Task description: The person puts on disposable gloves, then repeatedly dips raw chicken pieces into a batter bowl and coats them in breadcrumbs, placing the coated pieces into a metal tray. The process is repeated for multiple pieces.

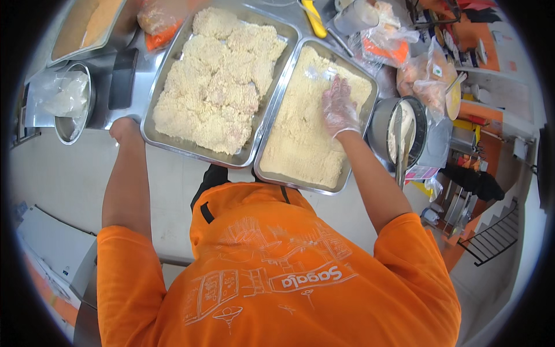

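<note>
My right hand (341, 106), in a clear plastic glove, lies flat on the yellowish breadcrumbs (299, 126) in the right-hand steel tray (334, 191). Its fingers point away from me and seem to hold nothing. Bare and partly hidden at the table's front edge, my left hand (125, 129) is just left of the left-hand steel tray (199, 158); its fingers cannot be made out. Several crumb-coated pieces of what looks like meat (221, 82) nearly fill that left tray. The two trays stand side by side, their rims touching or almost so.
A black pot (419, 130) with pale contents and metal tongs (399, 147) stands right of the trays. Left are a steel bowl (89, 104) with a plastic bag and a dark flat object (123, 79). Beyond lie a yellow-handled tool (314, 19) and plastic bags (427, 82).
</note>
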Tool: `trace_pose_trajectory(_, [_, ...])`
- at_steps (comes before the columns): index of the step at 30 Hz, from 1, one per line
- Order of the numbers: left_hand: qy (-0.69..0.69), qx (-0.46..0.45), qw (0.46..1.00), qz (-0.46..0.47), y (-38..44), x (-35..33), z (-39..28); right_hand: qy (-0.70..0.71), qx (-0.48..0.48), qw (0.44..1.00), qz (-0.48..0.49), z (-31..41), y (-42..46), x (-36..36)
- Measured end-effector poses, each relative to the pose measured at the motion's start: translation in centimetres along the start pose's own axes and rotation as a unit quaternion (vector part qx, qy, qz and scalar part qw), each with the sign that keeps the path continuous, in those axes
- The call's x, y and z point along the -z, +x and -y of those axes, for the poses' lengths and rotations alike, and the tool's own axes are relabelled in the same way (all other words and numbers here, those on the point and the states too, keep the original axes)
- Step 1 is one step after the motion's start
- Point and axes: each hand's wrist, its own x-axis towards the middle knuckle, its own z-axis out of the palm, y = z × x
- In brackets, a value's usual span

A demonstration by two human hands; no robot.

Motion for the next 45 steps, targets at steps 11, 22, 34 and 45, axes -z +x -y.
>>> trace_pose_trajectory(11, [0.595,-0.417,0.685,0.056,1.0,0.5,1.8,0.032,-0.055,0.995,-0.078,0.7,-2.1,-2.1])
trace_pose_trajectory(22, [0.231,-0.141,0.962,-0.020,-1.6,-0.2,0.6,-0.099,0.035,0.971,0.213,5.8,-2.6,7.8])
trace_pose_trajectory(34, [0.040,-0.063,0.991,0.108,0.1,-2.3,1.3,0.013,0.104,0.975,0.194,-2.1,-1.2,11.1])
trace_pose_trajectory(45, [0.097,-0.069,0.992,0.035,3.5,-0.9,0.7,0.244,0.011,0.966,-0.087,-4.0,-5.6,4.9])
